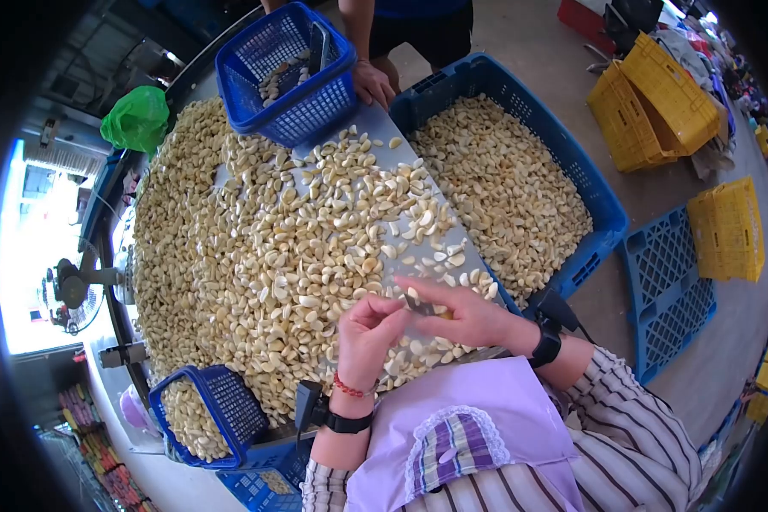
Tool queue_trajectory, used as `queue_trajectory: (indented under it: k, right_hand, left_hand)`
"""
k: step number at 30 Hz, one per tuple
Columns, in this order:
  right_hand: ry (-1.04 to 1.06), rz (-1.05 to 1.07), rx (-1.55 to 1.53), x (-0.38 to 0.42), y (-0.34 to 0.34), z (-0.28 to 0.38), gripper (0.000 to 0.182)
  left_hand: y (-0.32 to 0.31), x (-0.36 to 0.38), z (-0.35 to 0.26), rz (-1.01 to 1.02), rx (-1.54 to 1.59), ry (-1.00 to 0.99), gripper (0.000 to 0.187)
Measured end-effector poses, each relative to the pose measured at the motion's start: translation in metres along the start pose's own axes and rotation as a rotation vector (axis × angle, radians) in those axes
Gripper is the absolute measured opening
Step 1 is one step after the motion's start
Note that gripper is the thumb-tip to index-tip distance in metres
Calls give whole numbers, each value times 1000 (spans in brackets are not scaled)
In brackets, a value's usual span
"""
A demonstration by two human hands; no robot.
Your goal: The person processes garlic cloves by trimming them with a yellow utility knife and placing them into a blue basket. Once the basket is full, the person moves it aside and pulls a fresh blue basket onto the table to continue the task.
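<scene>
Peeled garlic cloves [290, 247] lie in a thick spread over the metal table [375, 141]. Just above the near edge of the spread, my left hand [369, 333] is closed in a pinch; whatever sits between its fingertips is hidden. My right hand [469, 314] meets it fingertip to fingertip, closed around a small knife [416, 304], of which only a short dark metal part shows. Loose cloves lie under and around both hands.
A blue basket [303, 111] with a few cloves stands at the far side, near another person's hand [373, 84]. A large blue crate [602, 205] of cloves adjoins the table's right edge. Another blue basket [243, 410] holds cloves at lower left. Yellow crates [648, 102] stand on the floor.
</scene>
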State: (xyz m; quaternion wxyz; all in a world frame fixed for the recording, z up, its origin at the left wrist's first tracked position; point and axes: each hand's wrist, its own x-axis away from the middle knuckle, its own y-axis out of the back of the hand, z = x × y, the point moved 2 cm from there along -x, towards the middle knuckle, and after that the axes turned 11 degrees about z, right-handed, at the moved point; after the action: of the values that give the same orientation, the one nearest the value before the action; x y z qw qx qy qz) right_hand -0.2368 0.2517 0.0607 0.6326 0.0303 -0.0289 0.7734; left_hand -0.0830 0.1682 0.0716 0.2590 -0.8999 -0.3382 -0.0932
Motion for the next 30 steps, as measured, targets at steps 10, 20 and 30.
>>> queue_trajectory:
  k: [10, 20, 30]
  right_hand:
    - [-193, -280, -684, 22, 38, -22, 47]
    - [-234, -288, -627, 9, 41, -23, 55]
    - [-142, -40, -220, -25, 27, 0, 72]
  left_hand:
    - [35, -58, 21, 14, 337, -81, 24]
    - [52, -88, 44, -122, -706, 27, 32]
    - [7, -42, -10, -161, -175, 52, 17]
